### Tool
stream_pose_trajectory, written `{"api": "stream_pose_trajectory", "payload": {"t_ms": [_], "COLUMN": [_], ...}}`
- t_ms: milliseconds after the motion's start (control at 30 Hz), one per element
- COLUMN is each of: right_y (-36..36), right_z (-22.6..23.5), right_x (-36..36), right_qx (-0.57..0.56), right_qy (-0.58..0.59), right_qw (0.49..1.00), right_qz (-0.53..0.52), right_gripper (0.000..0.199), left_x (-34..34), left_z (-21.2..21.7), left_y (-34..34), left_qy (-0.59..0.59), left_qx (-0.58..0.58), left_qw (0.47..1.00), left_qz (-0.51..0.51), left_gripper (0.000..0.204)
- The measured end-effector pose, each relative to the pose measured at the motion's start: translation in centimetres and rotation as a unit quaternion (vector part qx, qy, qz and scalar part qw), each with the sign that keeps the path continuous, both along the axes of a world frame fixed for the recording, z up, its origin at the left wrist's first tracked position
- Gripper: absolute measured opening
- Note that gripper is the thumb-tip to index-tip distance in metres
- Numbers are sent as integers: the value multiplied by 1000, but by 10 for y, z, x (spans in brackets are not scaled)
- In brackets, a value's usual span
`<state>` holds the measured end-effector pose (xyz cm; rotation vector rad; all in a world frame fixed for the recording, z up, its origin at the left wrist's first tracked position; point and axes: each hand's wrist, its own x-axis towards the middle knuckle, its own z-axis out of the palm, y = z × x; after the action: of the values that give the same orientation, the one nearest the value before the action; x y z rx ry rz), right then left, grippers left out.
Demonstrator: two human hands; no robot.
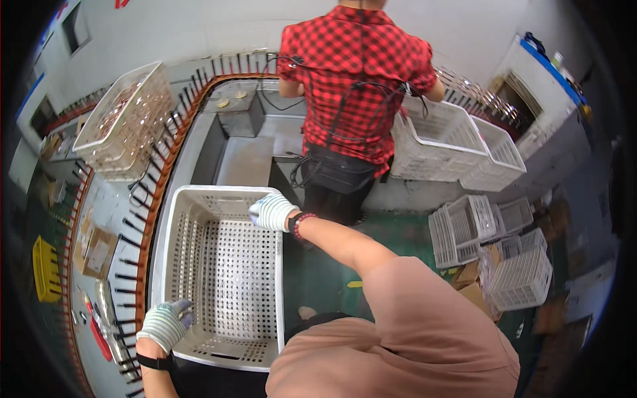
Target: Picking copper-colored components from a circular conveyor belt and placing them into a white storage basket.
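A white plastic crate [237,278] with a perforated floor stands in front of me, with nothing in it. My left hand [166,324], in a striped knit glove, grips the left rim close to the near corner, its fingers curled over into the crate. At the far right corner, my right hand [272,212] in a matching glove is closed on the rim. The fingers' undersides are hidden there. Left of the crate runs a curved conveyor [151,199] lined with upright black pegs.
A person in a red checked shirt [355,79] stands just beyond the crate, back turned. A crate of shiny coppery pieces [123,119] sits far left. White crates [444,139] stand right of the person; several more [521,278] are stacked on the green floor [325,272]. Red-handled pliers [99,338] lie near left.
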<state>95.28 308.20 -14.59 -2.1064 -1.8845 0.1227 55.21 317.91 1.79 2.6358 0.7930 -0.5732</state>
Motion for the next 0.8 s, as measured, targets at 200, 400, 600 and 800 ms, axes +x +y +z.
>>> {"api": "stream_pose_trajectory", "payload": {"t_ms": [200,400,600,800], "right_y": [-5,-5,-2,-9], "right_z": [-15,-11,-16,-3], "right_x": [6,6,12,14], "right_qx": [12,1,28,6], "right_qy": [-1,9,3,7], "right_qw": [1000,1000,1000,1000], "right_qz": [-24,-18,-11,-14], "right_gripper": [25,31,30,32], "left_x": [17,18,24,23], "left_z": [-1,-4,-2,5], "left_y": [-11,-9,-11,-14], "left_qy": [18,20,20,36], "left_qx": [-27,-32,-29,-19], "left_qw": [999,999,999,999], "left_qz": [-24,-31,-34,-21], "left_gripper": [37,38,38,37]}}
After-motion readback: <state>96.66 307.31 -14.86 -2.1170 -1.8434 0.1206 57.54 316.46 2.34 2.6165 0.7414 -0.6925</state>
